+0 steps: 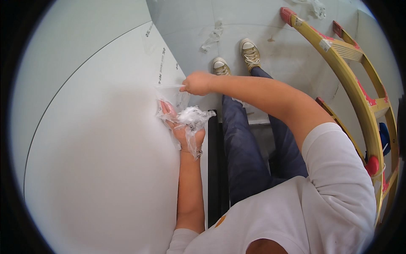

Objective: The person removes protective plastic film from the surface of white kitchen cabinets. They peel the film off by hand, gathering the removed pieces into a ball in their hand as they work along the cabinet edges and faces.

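A large white panel (104, 165) with a smooth surface fills the left side of the view. Clear plastic protective film (171, 92), printed with dark marks, stretches between my two hands at the panel's edge. My right hand (199, 83) pinches the film's upper edge and is slightly blurred. My left hand (185, 133) lies along the panel, with a crumpled wad of the same film (193, 117) bunched in its palm. Film also covers its fingers, and a loose strip hangs over the wrist.
A yellow stepladder (341, 60) with red feet stands at the right. Scraps of film (213, 36) lie on the grey tiled floor (187, 19) beyond my shoes (250, 52). A black rail (214, 165) runs between the panel and my legs.
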`<state>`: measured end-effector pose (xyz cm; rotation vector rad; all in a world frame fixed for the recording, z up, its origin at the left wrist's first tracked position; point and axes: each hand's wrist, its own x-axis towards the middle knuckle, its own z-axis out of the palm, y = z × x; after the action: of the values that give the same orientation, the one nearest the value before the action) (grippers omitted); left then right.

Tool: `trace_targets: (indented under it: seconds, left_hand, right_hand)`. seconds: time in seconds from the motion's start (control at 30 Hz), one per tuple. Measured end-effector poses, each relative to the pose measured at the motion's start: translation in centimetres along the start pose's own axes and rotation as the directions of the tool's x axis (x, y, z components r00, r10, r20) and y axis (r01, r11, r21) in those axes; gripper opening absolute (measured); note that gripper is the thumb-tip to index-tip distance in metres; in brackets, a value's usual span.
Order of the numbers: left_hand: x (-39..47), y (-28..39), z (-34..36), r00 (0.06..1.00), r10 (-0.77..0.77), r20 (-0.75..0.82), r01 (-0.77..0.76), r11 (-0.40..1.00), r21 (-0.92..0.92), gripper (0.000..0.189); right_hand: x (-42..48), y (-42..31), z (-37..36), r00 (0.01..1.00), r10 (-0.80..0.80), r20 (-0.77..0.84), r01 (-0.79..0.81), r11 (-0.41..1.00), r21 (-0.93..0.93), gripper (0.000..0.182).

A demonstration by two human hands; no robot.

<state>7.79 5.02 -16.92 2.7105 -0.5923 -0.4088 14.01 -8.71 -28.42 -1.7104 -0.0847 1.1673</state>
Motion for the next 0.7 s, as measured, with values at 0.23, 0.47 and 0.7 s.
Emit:
trace_targets:
  seconds: [0.23, 0.47, 0.7]
  left_hand:
    - [1.3, -4.5, 7.6, 0.910, -0.354, 0.215, 0.375, 0.925, -0.066, 0.072]
    - [3.1, -2.9, 11.5, 0.940, -0.335, 0.069, 0.339, 0.885, -0.320, 0.056]
    - [5.2, 0.7, 12.5, 0.938, -0.341, 0.065, 0.327, 0.804, -0.497, 0.062]
  right_hand:
    - [0.1, 2.2, 0.2, 0.987, -0.154, -0.037, 0.152, 0.987, -0.041, 0.041]
    - [-0.8, 4.5, -1.2, 0.979, -0.205, -0.016, 0.203, 0.976, -0.074, 0.035]
    - [-1.8, 6.6, -3.3, 0.935, -0.356, 0.002, 0.337, 0.883, -0.327, 0.028]
